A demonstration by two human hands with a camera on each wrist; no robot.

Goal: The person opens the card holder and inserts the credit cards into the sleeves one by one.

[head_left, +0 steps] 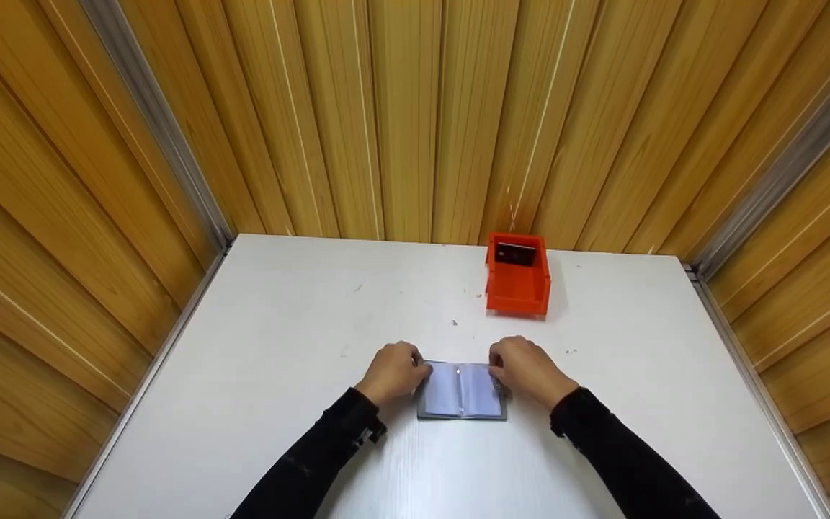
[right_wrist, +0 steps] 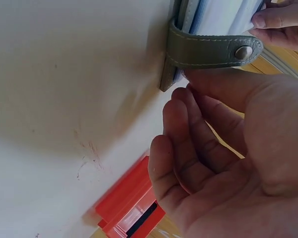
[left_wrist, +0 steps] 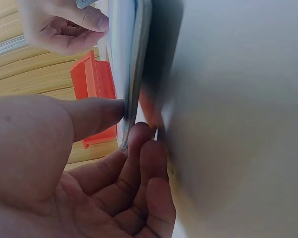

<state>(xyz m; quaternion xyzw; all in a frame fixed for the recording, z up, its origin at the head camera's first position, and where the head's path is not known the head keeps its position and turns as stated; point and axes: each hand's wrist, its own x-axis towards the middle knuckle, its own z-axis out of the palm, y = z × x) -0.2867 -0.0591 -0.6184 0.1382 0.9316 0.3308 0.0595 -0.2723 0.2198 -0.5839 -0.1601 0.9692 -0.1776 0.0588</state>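
A small card holder (head_left: 442, 393) lies spread open on the white table, its clear plastic sleeves facing up. My left hand (head_left: 395, 371) pinches its upper left corner; in the left wrist view the thumb (left_wrist: 102, 116) presses the sleeve side and the fingers curl beneath the cover. At the upper right corner my right hand (head_left: 528, 369) pinches the pages between thumb and forefinger. Beside that thumb, the right wrist view shows a dark green leather strap (right_wrist: 203, 49) with white stitching and a metal snap (right_wrist: 243, 52).
Beyond the right hand, near the table's back edge, stands an orange-red bin (head_left: 518, 306). A dark card (head_left: 515, 254) leans against its back inside wall. Wood-patterned panels (head_left: 400, 122) enclose the white table (head_left: 278, 303) at the back and sides.
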